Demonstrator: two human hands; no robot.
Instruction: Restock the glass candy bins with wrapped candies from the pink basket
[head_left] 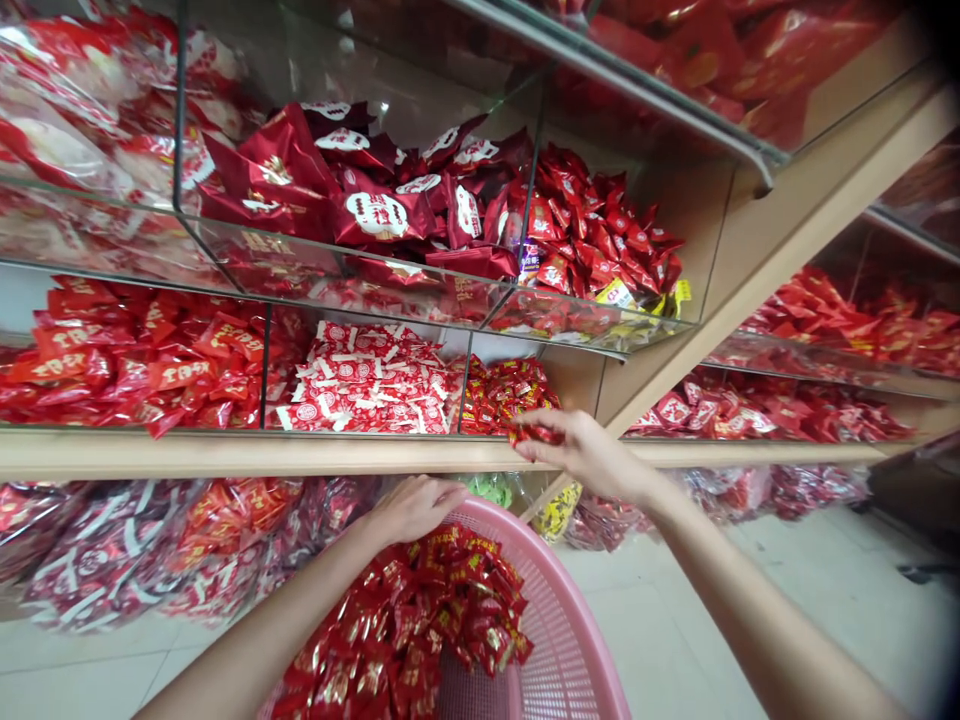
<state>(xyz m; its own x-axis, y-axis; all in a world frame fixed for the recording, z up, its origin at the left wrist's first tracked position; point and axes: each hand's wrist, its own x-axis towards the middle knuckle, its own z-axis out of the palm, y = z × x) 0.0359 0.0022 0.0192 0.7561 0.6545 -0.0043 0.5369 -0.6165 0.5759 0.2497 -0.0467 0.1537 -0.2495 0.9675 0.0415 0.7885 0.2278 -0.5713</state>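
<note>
A pink basket (581, 610) with many red-and-gold wrapped candies (420, 620) stands below the shelf edge. My left hand (416, 507) rests over the basket's far rim, its fingers closed around the rim. At the front of a small lower compartment, my right hand (574, 447) holds a few red wrapped candies (534, 432) between thumb and fingers. Behind it, that compartment holds a pile of similar small red-and-gold candies (499, 385).
Glass-divided shelves (187, 455) hold white-and-red packets (375, 385), dark red packets (375, 212) and bright red ones (150, 355). A slanting wooden post (750, 270) stands at the right. Bulk bags (105, 560) lie under the shelf on the tiled floor.
</note>
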